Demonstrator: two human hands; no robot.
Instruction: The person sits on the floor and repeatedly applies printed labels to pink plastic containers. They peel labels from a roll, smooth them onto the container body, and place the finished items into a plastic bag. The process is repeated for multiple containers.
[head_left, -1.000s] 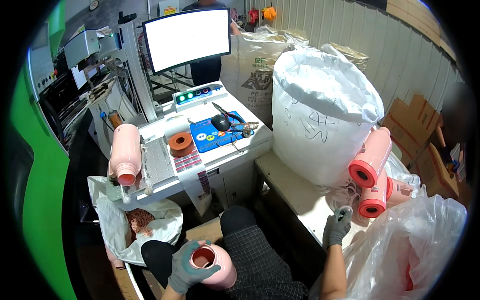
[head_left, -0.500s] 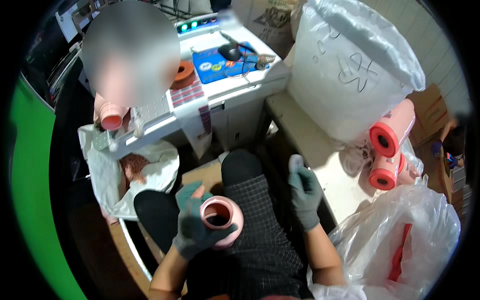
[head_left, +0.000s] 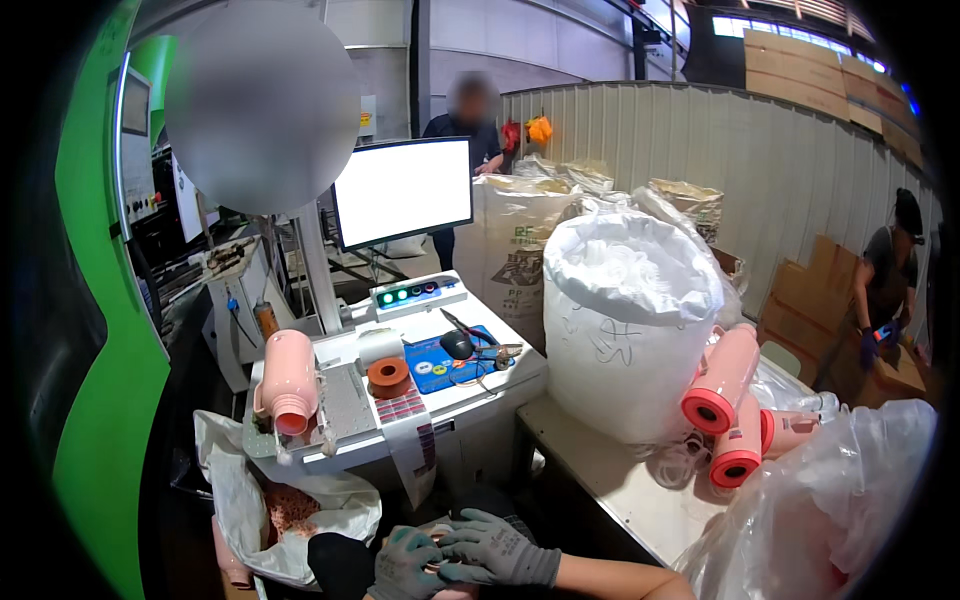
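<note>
At the lower edge, both grey-gloved hands meet over a pink bottle shell (head_left: 455,592) in my lap, mostly hidden under them. My left hand (head_left: 405,565) is closed round the shell at its left side. My right hand (head_left: 490,549) reaches in from the right, its fingers bent over the shell's mouth and touching the left hand. Whatever lies under the right fingers is hidden. Another pink bottle (head_left: 290,372) lies on a perforated metal plate on the white workbench (head_left: 360,455) ahead, its mouth facing me.
Several pink bottles (head_left: 722,385) with red bases lie on the right-hand table (head_left: 590,485) by a large white sack (head_left: 620,335). The bench carries a monitor (head_left: 405,190), brown tape roll (head_left: 389,376) and pliers (head_left: 468,328). An open sack (head_left: 225,500) hangs left. Two people stand farther off.
The view has tilted up, showing the monitor and wall. My right hand, earlier apart at the right holding a small whitish piece, has come over the shell beside my left hand.
</note>
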